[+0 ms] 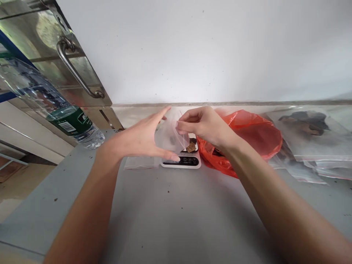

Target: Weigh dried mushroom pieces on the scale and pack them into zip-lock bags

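Between my hands is a clear zip-lock bag (167, 135), above a small white digital scale (180, 166). My right hand (205, 126) pinches the bag's edge between thumb and fingers. Thumb and fingers of my left hand (140, 141) are spread wide around the bag's left side, the thumb tip over the scale's display panel. Brown chunks (191, 146) show at the scale's right side, partly behind the bag. Whether they lie on the pan or in something on it is unclear.
An open red plastic bag (253, 128) stands right of the scale. Farther right lie clear bags (310, 143), one with dark pieces. Another flat clear bag (141, 162) lies left of the scale. A water bottle (74, 119) stands at the left, before a metal door handle (75, 71). A white wall (220, 51) rises behind.
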`<state>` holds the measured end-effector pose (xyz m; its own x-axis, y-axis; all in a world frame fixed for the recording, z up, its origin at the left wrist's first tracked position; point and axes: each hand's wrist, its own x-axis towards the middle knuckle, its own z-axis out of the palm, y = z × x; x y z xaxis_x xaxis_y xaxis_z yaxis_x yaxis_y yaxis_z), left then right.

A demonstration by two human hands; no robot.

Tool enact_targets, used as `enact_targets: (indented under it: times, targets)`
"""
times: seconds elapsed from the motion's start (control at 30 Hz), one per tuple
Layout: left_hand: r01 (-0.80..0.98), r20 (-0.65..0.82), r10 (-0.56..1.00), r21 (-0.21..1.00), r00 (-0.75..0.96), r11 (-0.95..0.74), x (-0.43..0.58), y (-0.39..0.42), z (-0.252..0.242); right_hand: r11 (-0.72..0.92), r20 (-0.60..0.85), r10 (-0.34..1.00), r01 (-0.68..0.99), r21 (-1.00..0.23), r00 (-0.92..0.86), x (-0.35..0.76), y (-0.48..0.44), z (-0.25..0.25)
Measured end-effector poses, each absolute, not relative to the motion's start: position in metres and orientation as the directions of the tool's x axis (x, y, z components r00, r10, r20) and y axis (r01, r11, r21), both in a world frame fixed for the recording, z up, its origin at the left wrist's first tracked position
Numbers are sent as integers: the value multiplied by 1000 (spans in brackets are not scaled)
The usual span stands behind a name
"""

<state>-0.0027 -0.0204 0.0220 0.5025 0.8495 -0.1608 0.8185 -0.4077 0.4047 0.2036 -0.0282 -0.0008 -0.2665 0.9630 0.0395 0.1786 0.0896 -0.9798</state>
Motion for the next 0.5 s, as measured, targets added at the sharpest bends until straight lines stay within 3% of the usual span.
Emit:
enact_targets:
  times: [0.13,0.27,0.33,0.4,0.5]
  targets:
    - [774,-123,822,439,555,-457,-1,-20,22,114,46,953,212,-971,-300,201,-30,0]
    - [879,-187,884,313,429,-360,-9,-20,28,120,27,965,348,-930,-260,207,-28,4]
    - [937,-260,910,224,323,-268,-14,-21,31,77,-7,990,569,-819,-144,213,-28,5]
    - [958,-356,893,178,275,-224,-17,-21,32,1,-87,994,786,-618,-70,218,-28,5]
    - [954,-469,833,192,295,-230,-20,-17,27,-66,-244,968,897,-436,-47,220,-27,3]
